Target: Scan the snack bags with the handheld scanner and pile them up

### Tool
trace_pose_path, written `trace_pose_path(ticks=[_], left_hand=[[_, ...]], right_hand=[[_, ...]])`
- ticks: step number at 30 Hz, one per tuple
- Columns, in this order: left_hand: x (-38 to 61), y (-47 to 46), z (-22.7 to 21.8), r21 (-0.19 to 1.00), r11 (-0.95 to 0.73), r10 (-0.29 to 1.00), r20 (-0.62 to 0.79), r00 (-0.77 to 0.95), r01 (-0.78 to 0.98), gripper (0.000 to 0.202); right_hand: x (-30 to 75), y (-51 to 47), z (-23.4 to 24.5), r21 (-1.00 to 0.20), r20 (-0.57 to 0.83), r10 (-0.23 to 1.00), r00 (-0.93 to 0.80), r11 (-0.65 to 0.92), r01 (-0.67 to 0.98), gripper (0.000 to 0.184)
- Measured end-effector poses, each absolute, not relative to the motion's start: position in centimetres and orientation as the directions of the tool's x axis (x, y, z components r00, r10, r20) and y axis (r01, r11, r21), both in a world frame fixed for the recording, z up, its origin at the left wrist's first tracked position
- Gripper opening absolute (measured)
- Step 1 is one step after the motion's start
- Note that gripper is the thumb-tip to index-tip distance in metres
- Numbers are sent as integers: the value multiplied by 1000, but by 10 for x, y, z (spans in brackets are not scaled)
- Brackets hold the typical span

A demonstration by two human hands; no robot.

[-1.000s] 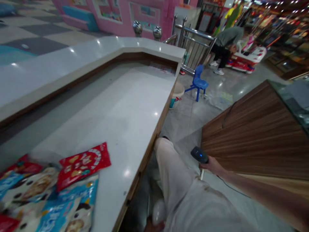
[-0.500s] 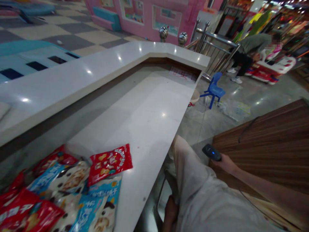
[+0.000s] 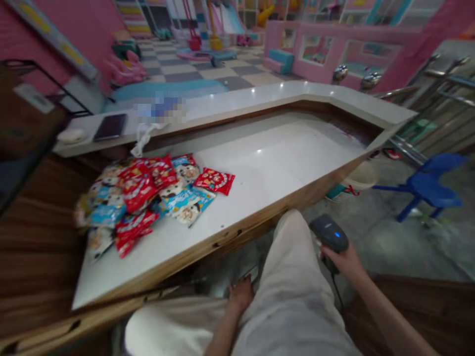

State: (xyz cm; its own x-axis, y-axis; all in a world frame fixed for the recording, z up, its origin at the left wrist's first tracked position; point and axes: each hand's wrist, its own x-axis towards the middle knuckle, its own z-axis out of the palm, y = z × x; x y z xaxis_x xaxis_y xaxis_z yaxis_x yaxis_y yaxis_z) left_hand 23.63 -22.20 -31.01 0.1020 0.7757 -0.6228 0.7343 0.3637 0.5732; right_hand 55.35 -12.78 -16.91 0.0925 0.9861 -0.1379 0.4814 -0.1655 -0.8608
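My right hand point(image 3: 343, 259) is wrapped round the handle of a dark grey barcode scanner point(image 3: 329, 235), held beside my right knee with its blue light on. Down between my legs, my left hand point(image 3: 242, 292) is curled at a pale edge, perhaps part of the seat; shadow and blur hide what its fingers grip. On the white counter point(image 3: 267, 173) in front of me lies a heap of snack bags at the left. A red snack bag point(image 3: 215, 181) lies at the heap's right side, close to a blue and white snack bag point(image 3: 188, 203).
A dark phone or tablet point(image 3: 110, 127) rests on the raised ledge point(image 3: 222, 106), with a white plastic bag point(image 3: 143, 136) hanging beside it. At right stand a blue child's chair point(image 3: 434, 183) and a pale bucket point(image 3: 359, 175). Metal railings point(image 3: 445, 104) rise behind.
My view has swung left, bringing the whole snack heap and the phone into sight. The scanner now appears nearer and larger, still in my right hand. The person by the ride-on toy is out of view.
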Motion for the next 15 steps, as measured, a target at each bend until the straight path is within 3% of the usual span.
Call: trace_pose_path(ticks=[3, 5, 6, 7, 8, 9, 10, 12, 15], left_hand=[[220, -252, -271, 538, 373, 886, -448, -119, 756, 48], [197, -281, -245, 474, 457, 887, -301, -350, 752, 48], [183, -298, -234, 385, 537, 836, -127, -534, 750, 51], [168, -316, -226, 281, 681, 700, 19, -714, 676, 57], [154, -334, -220, 201, 802, 558, 81, -826, 562, 63], [140, -352, -217, 162, 887, 425, 77, -902, 432, 65], [129, -367, -215, 161, 918, 370, -14, -929, 363, 59], [115, -395, -212, 215, 908, 403, -207, -892, 360, 39], [127, -434, -202, 419, 791, 591, -332, -735, 446, 28]], right_hand=[[542, -126, -142, -889, -73, 997, -38, -48, 455, 20], [534, -127, -127, -922, 5, 998, -70, 31, 386, 18], [530, -128, -121, -935, 17, 997, -82, 45, 351, 17], [526, -129, -117, -947, 20, 995, -102, 51, 316, 17], [523, -131, -114, -956, 31, 992, -120, 64, 285, 17], [521, -132, -113, -964, 41, 989, -139, 75, 254, 18], [519, -132, -113, -971, 50, 986, -156, 85, 225, 19], [517, -132, -115, -979, 64, 981, -181, 97, 179, 22], [518, -129, -121, -983, 64, 975, -214, 99, 155, 26]])
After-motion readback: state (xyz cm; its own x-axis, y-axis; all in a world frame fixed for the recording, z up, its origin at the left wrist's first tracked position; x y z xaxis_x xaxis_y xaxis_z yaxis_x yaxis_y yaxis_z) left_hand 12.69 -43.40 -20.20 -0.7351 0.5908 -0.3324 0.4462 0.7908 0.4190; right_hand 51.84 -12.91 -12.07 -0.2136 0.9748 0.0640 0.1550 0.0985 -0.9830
